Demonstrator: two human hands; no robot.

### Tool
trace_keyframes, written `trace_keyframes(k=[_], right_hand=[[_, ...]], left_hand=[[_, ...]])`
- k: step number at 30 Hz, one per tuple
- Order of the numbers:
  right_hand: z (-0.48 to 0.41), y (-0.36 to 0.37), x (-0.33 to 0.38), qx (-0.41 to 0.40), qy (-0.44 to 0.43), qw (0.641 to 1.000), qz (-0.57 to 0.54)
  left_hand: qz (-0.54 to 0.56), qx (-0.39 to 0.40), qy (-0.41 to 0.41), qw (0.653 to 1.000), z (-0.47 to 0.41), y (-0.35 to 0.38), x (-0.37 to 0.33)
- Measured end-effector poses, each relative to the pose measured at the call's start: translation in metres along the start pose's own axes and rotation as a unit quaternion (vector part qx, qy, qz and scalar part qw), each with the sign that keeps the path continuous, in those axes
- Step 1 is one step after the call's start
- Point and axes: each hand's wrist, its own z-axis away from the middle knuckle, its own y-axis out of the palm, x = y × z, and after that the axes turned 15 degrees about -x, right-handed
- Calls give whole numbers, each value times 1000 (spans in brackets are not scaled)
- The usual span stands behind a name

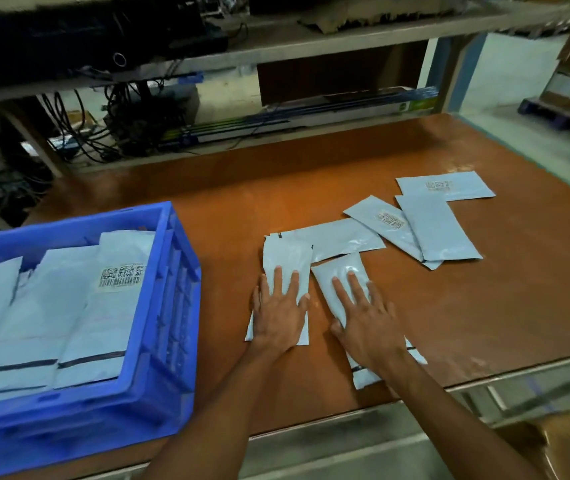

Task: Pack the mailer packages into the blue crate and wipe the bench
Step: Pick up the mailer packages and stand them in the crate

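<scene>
**Both palms down flat, a mailer under each**

Lower left of the frame, the blue crate sits on the orange bench. It is well stocked: pale packed mailers stand in rows inside, one showing a barcode label.

Just right of the crate comes the left hand. Fingers straight and slightly spread, palm down, it presses flat on an upright mailer at lower centre. No curl, no pinch, nothing gripped. The forearm runs up from the bottom edge, angled towards the right.

Right beside it is the right hand, in the same pose. It is wide open, fingers fanned, and it lies flat on a puffy mailer that tilts to the left. The tail end of that mailer pokes out under the wrist, near the bench's front edge. This forearm comes in from lower right, so the two arms run roughly parallel.

Further right, past the fingertips, four loose mailers lie scattered on the bench:
- a sideways one tucked behind the two under the hands;
- a labelled one lying on a slant;
- a plain one overlapping the labelled one;
- the farthest mailer, label up, towards the right of centre.
</scene>
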Motion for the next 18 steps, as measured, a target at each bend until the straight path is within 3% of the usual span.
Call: trace_keyframes(k=[5,8,14,18], right_hand=[[1,-4,3,14,3,1000,-27],[3,-20,9,5,25,997,-79],[-23,-106,62,-162,0,966,-202],[-42,-170,136,-263,-55,930,-249]], left_hand=[[-13,-20,55,998,14,-5,6],[29,-36,33,998,20,-25,10],[72,-206,11,976,3,-154,19],[47,-292,-4,955,2,-244,80]])
